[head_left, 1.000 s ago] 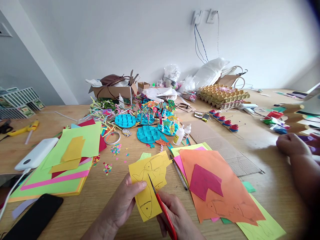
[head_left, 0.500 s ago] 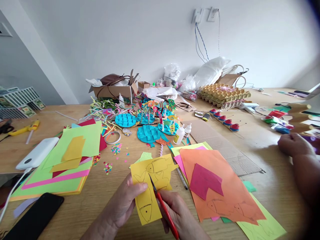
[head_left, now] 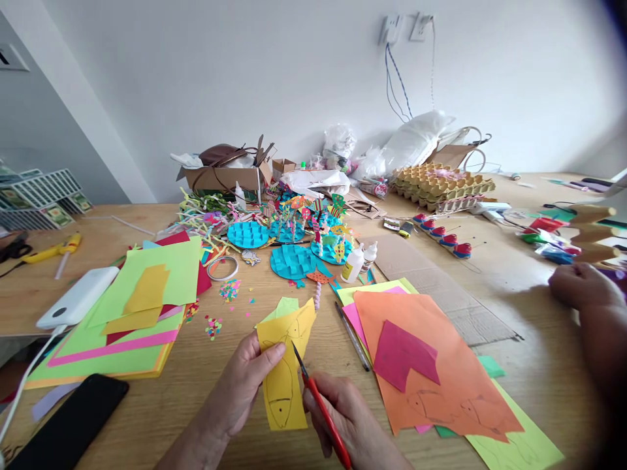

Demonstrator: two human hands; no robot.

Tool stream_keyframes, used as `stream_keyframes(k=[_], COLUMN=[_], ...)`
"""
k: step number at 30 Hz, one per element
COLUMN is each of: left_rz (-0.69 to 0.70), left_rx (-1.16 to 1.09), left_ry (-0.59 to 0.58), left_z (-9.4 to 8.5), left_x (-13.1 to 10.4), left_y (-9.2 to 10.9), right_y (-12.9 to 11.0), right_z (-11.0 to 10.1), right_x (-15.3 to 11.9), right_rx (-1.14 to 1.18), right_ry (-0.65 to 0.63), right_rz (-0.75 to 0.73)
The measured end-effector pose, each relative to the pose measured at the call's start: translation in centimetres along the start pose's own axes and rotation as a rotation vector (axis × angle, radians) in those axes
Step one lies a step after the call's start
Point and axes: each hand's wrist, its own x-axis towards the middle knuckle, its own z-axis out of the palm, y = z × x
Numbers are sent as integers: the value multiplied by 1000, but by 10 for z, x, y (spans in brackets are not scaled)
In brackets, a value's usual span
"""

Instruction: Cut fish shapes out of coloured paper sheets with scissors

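Between thumb and fingers, my left hand [head_left: 245, 378] grips a sheet of yellow paper [head_left: 275, 390] by its left side. Pencil-drawn fish outlines show on the sheet, and its upper right part bends back. My right hand [head_left: 340, 408] is closed around red-handled scissors [head_left: 326, 414], whose dark pointed blades lie over the paper near my left thumb. The blades look nearly together; whether paper sits between them I cannot tell. To the right lies orange paper [head_left: 406, 339] with drawn fish, under a dark pink piece [head_left: 405, 356]. A pen [head_left: 355, 339] rests beside it.
Stacked coloured paper [head_left: 161, 281], a white power bank [head_left: 77, 297] and a black phone [head_left: 73, 421] lie left. Blue round craft pieces [head_left: 292, 262], glue bottles [head_left: 353, 264] and confetti stand ahead. Egg trays [head_left: 441, 186] are behind. Another person's hand [head_left: 582, 287] is at right.
The yellow paper's upper right part, flat before, now bends back and hides some of the drawn fish. Both hands stay about where they were, and the view has shifted slightly.
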Motion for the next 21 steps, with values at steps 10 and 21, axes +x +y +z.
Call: stream_keyframes(k=[10, 21], left_rz=[-14, -55], left_rx=[0, -42], left_ry=[-60, -41], left_z=[2, 5], left_x=[-2, -2], left_y=[7, 11], right_y=[-1, -3], right_z=[0, -1], right_x=[-2, -6], right_rx=[-88, -130], right_ry=[22, 13], right_rz=[-36, -41])
